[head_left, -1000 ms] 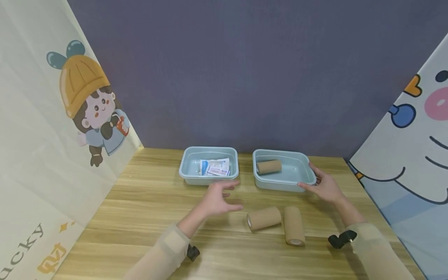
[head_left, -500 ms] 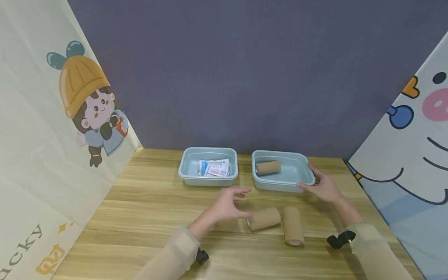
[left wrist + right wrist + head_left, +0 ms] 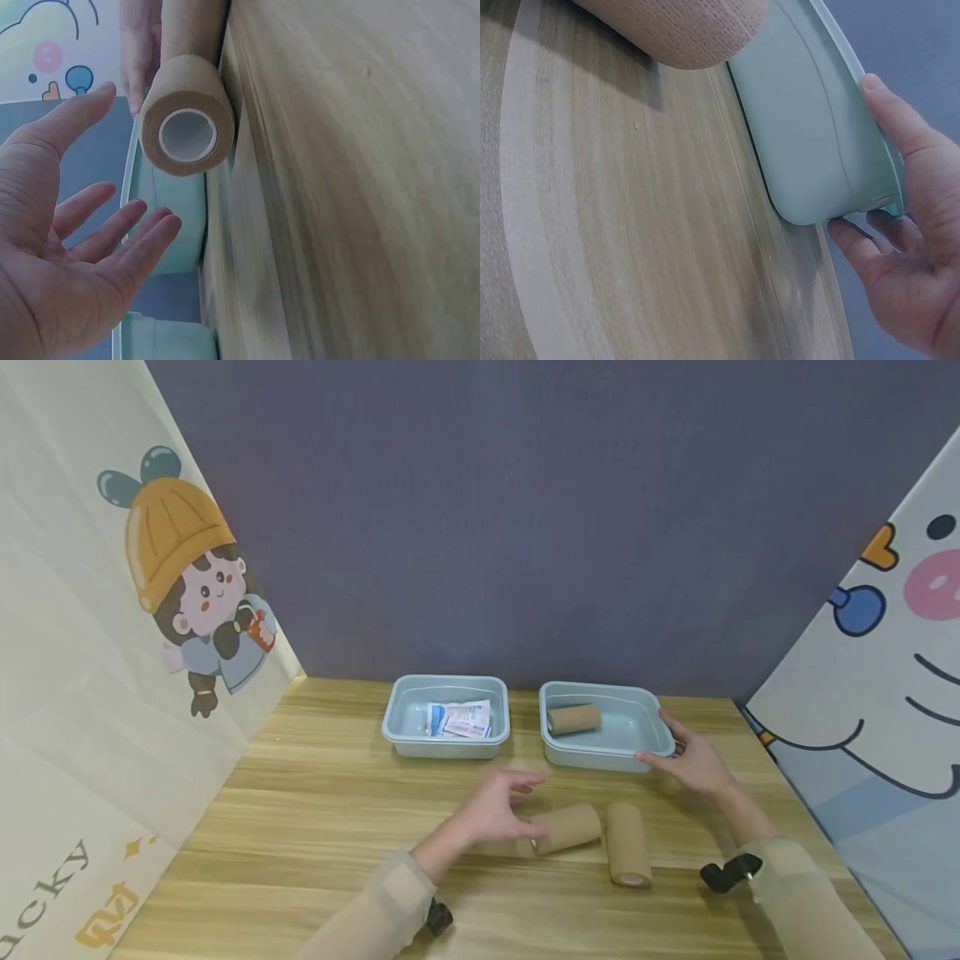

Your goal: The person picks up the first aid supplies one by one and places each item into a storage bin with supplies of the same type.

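Note:
My left hand (image 3: pixel 495 810) is held with thumb and fingers apart at the left end of a tan bandage roll (image 3: pixel 567 828) lying on the table. In the left wrist view, that bandage roll (image 3: pixel 187 112) shows its white hollow core, just beyond my fingertips and apart from them. A second bandage roll (image 3: pixel 628 845) lies beside it, pointing towards me. My right hand (image 3: pixel 693 760) holds the right end of a pale blue plastic bin (image 3: pixel 603 758), thumb at the front rim and fingers round the outer end. Inside that bin, another bandage roll (image 3: pixel 574 719) lies at the left.
To the left stands a matching blue bin (image 3: pixel 446 748) with flat white and blue packets (image 3: pixel 461 718) in it. Both bins sit near the back of the wooden table (image 3: pixel 315 810), before a dark wall (image 3: pixel 480 527). Printed cloths hang on both sides.
My left hand has moved right and towards me, from in front of the left bin to the end of the nearer-left bandage roll. My right hand stays on the bin.

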`<state>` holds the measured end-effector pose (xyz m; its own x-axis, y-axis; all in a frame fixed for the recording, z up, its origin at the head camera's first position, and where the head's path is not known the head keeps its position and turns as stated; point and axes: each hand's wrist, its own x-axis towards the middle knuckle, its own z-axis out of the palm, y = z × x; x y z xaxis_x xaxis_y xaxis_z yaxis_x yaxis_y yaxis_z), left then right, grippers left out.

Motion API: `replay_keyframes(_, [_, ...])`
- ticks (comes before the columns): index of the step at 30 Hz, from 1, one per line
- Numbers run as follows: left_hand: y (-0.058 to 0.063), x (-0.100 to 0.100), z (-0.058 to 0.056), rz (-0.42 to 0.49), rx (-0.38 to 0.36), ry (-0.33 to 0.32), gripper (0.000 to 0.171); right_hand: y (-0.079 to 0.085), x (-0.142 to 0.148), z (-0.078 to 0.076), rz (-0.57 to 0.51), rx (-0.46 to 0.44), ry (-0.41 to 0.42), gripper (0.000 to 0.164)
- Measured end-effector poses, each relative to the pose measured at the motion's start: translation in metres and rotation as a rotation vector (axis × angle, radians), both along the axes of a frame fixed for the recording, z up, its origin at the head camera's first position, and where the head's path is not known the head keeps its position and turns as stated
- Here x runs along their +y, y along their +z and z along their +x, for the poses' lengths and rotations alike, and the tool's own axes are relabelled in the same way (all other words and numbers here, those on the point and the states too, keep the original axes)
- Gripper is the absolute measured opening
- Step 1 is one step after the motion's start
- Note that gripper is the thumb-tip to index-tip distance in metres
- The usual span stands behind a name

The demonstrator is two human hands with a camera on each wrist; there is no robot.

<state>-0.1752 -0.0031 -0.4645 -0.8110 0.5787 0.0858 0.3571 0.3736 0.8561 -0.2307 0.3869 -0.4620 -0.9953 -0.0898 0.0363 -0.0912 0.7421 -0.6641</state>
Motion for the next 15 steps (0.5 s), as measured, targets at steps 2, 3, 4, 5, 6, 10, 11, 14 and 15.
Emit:
replay_keyframes(2, [-0.001, 0.002, 0.001, -0.015, 0.006, -0.004, 0.079, 0.0, 0.0, 0.0, 0.003, 0.001, -0.001, 0.106])
replay_keyframes(3, [-0.001, 0.002, 0.001, -0.021, 0.005, -0.004, 0.08, 0.0, 0.0, 0.0, 0.005, 0.001, 0.0, 0.106])
replay_keyframes(4, [-0.001, 0.003, 0.001, -0.028, 0.002, -0.002, 0.08, 0.0, 0.0, 0.0, 0.006, 0.003, -0.003, 0.106])
replay_keyframes(5, [-0.001, 0.003, 0.001, -0.034, -0.001, 0.002, 0.08, 0.0, 0.0, 0.0, 0.006, 0.001, -0.003, 0.106])
replay_keyframes(6, [-0.001, 0.004, 0.001, -0.037, -0.005, 0.006, 0.08, -0.001, 0.0, -0.001, 0.006, -0.002, -0.004, 0.107])
replay_keyframes(10, [-0.002, 0.006, 0.003, -0.05, -0.007, 0.0, 0.08, -0.001, 0.0, -0.001, -0.015, -0.021, -0.003, 0.107])
replay_keyframes(11, [-0.002, 0.007, 0.004, -0.056, -0.001, -0.005, 0.08, -0.001, 0.0, -0.001, -0.017, -0.027, 0.001, 0.107])
replay_keyframes(14, [-0.004, 0.01, 0.006, -0.079, 0.013, -0.019, 0.08, -0.001, 0.0, -0.001, -0.02, -0.033, 0.001, 0.108])
replay_keyframes(15, [-0.004, 0.011, 0.006, -0.085, 0.017, -0.023, 0.08, -0.001, -0.001, -0.001, -0.02, -0.033, 0.001, 0.108])
